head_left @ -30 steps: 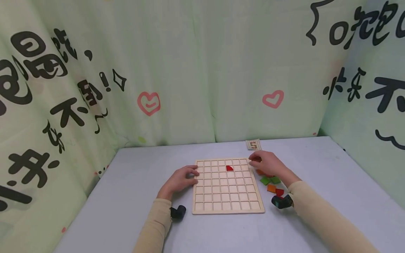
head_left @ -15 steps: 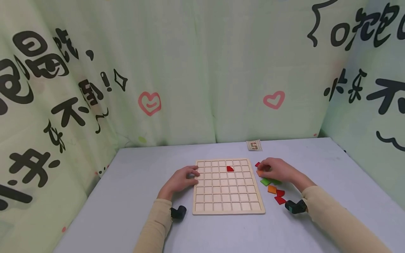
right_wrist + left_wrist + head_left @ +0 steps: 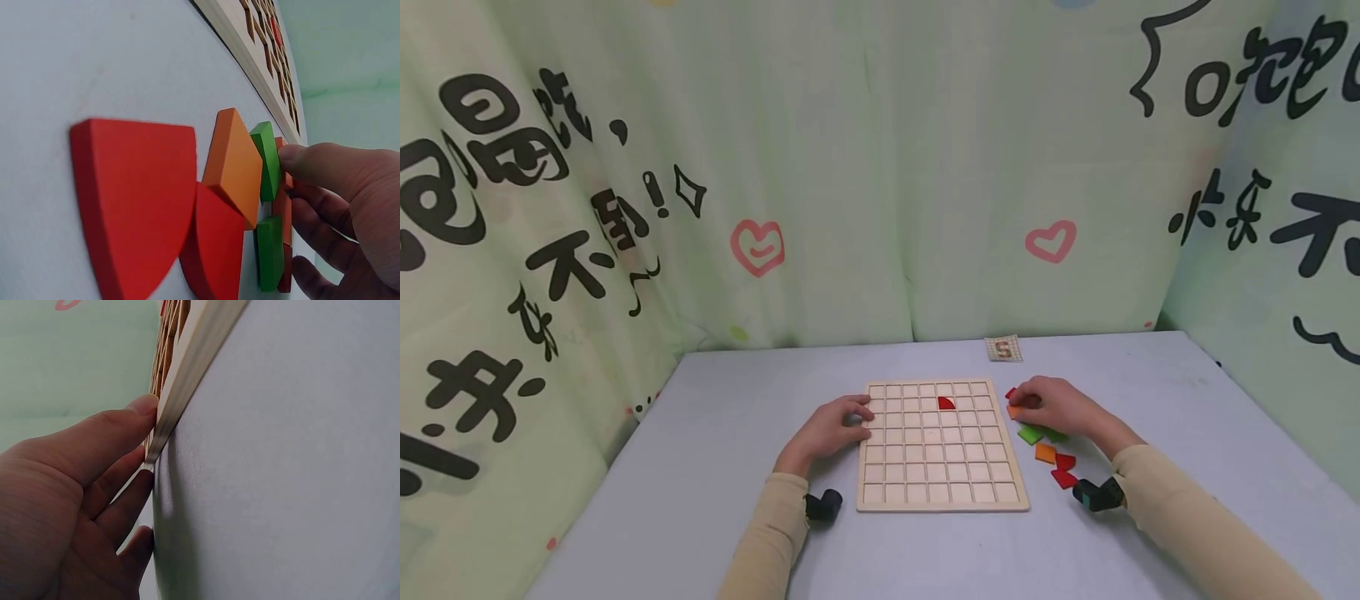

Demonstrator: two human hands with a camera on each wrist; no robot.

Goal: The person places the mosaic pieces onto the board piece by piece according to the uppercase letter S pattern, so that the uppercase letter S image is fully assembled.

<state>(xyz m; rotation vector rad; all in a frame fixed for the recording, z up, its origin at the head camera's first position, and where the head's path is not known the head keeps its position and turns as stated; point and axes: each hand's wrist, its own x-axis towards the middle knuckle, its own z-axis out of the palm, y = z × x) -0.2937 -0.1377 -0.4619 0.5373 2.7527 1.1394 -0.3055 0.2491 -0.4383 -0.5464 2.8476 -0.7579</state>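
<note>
A wooden grid board (image 3: 942, 509) lies on the table with one red quarter-round tile (image 3: 946, 403) in an upper cell. At its left rim, my left hand (image 3: 827, 429) rests its thumb and fingertips against the edge; the left wrist view shows the thumb on the frame (image 3: 194, 369) and the lower fingers relaxed. Right of the board, my right hand (image 3: 1060, 406) pinches an orange tile (image 3: 284, 212) between thumb and fingers, low among the loose tiles. Green tiles (image 3: 1031, 434) lie just below this hand, partly covered by it.
Nearer the person lie another orange tile (image 3: 1045, 453) and red tiles (image 3: 1064, 479). A red tile (image 3: 1010, 392) shows beyond the right fingertips. A small pattern card (image 3: 1003, 348) sits at the table's back. Printed curtains (image 3: 880, 167) stand behind and at both sides.
My right hand has moved from the board's upper right edge down and right to the loose tiles, and its fingers now pinch an orange one. The left hand stays at the rim.
</note>
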